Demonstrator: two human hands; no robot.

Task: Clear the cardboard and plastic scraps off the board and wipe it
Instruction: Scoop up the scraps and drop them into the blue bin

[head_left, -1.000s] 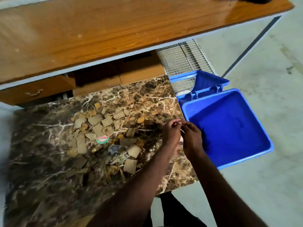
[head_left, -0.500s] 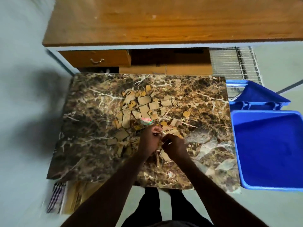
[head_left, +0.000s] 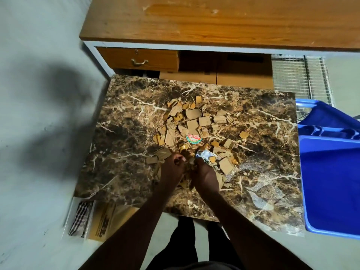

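A dark marble-patterned board point(head_left: 124, 137) lies on the floor. Several torn cardboard scraps point(head_left: 192, 119) are heaped on its middle, with a round red, white and green plastic piece point(head_left: 193, 138) among them. My left hand point(head_left: 172, 170) is curled into the near edge of the heap, fingers closed around cardboard bits. My right hand point(head_left: 204, 175) lies beside it, pinching a crumpled silvery plastic wrapper point(head_left: 205, 155) and scraps. Both hands touch each other and rest on the board.
A blue plastic bin point(head_left: 329, 184) with its lid swung back stands at the board's right edge. A wooden desk point(head_left: 214, 20) with a drawer point(head_left: 139, 59) overhangs the far side. A wire rack point(head_left: 300, 78) lies far right. Checked cloth point(head_left: 79, 217) and flat cardboard sit near left.
My hands moved from the board's right edge by the bin back to the heap and closed on scraps there. The camera swung left, so the bin now sits at the frame's right edge.
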